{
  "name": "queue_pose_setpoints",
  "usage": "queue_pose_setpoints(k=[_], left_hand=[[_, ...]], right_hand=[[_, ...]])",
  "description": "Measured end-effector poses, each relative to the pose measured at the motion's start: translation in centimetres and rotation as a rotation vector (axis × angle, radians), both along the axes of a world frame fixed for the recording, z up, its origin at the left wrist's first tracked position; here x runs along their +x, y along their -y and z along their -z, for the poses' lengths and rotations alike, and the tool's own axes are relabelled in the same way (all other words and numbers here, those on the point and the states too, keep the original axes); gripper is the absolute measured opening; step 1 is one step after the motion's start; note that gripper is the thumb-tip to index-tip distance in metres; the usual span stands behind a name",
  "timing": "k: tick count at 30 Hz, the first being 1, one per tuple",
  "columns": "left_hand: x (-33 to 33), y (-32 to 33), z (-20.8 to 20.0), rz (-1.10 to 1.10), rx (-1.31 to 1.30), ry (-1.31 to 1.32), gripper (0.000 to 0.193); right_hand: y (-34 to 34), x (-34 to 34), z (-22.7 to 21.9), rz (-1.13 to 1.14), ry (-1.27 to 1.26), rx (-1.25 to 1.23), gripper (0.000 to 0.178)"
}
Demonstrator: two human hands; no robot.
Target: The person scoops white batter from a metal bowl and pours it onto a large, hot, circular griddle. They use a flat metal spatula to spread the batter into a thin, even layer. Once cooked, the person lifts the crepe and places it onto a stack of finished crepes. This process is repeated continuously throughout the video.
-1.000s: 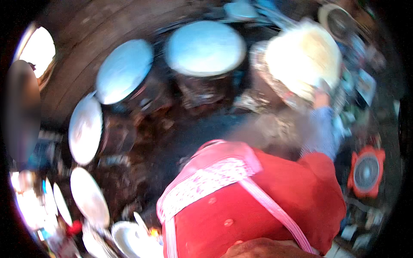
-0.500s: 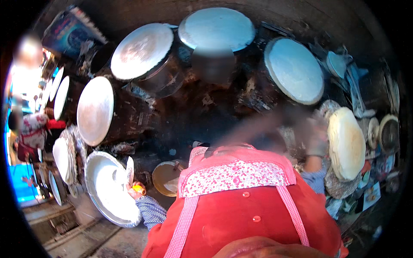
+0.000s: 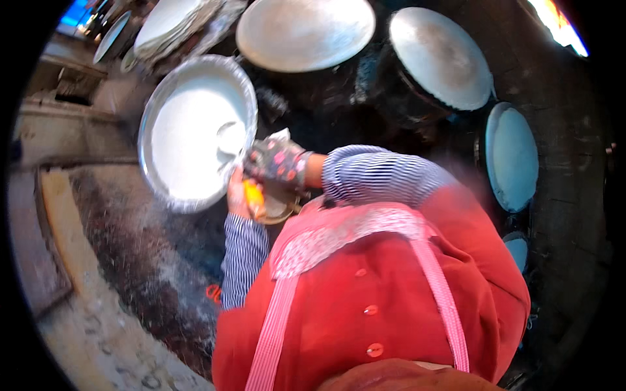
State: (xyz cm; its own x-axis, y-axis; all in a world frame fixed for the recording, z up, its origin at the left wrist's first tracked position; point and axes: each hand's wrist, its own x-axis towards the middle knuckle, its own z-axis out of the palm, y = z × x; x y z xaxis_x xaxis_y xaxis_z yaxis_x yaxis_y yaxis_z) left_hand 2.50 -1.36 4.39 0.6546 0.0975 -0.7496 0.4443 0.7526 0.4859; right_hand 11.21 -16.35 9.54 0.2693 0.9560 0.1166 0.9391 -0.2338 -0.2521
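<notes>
My left hand (image 3: pixel 237 197), bare, is closed around a tool with a yellow handle (image 3: pixel 253 197); the tool's other end is hidden. Against it, my right hand (image 3: pixel 279 161) in a grey floral glove has its fingers curled in at the rim of a wide basin (image 3: pixel 149 124). A small white scrap (image 3: pixel 281 135) pokes out by the glove; what the fingers grip is hidden. White batter (image 3: pixel 189 130) fills the basin, and a ladle (image 3: pixel 230 138) rests in it beside the glove. Beneath both hands sits a small round tub (image 3: pixel 277 210), partly covered.
Several round griddles with pale tops curve around the far side and right, such as one griddle (image 3: pixel 306 32), a second griddle (image 3: pixel 440 58) and a third griddle (image 3: pixel 512 156). Behind the basin lies a stack of flatbreads (image 3: pixel 171 26). A stone ledge (image 3: pixel 98 313) runs along the left.
My view has swung left toward the basin. The gloved right hand has come from beside the flatbread stack at right to my left hand, which keeps its hold on the yellow-handled tool.
</notes>
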Motion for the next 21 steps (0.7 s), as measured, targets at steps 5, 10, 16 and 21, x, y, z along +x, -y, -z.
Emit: queue_pose_setpoints(k=[5,10,16,21], left_hand=[[-1.9,-1.1,0.6,0.05,-0.28,0.108,0.052],[-2.2,-1.8,3.1,-0.042,-0.568,0.258,0.027],[-0.9,-3.8,4.1,0.185,-0.432,0.17,0.03],[-0.6,-2.4,1.8,0.088,-0.126,-0.11,0.03]], right_hand=[[0.0,3.8,0.1,-0.04,0.084,0.116,0.012],[14.7,12.4,-3.0,0.922,-0.207,0.456,0.012],[40.7,16.8,-2.9,1.927,0.05,0.117,0.033],[49.8,19.6,-1.8,2.045,-0.115,-0.037,0.035]])
